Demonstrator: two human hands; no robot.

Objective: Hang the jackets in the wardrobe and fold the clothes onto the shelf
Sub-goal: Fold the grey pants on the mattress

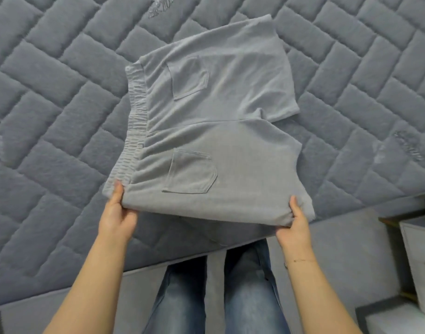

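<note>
A pair of soft light grey shorts (pixel 213 131) with a stretchy waistband and two back pockets lies spread out on a big grey quilted mattress (pixel 50 112). The far part of the shorts rests flat on the mattress. The near side is lifted up a little, close to the near edge of the mattress.

The left hand (pixel 116 218) pinches the near corner by the waistband, thumb on top and fingers curled under the cloth. The right hand (pixel 293 222) pinches the near corner at the leg end the same way, thumb on top. Both hands hold the cloth and nothing else.

Below the mattress edge, the person's legs in blue jeans (pixel 216 292) stand right next to the bed. The mattress sits on a grey bed base (pixel 327 249) that runs along the near side.

At the right edge there is a white box-like thing (pixel 418 259), maybe a small cabinet with a drawer, but only a bit of it shows. Nothing lies on the shorts or between the hands.
</note>
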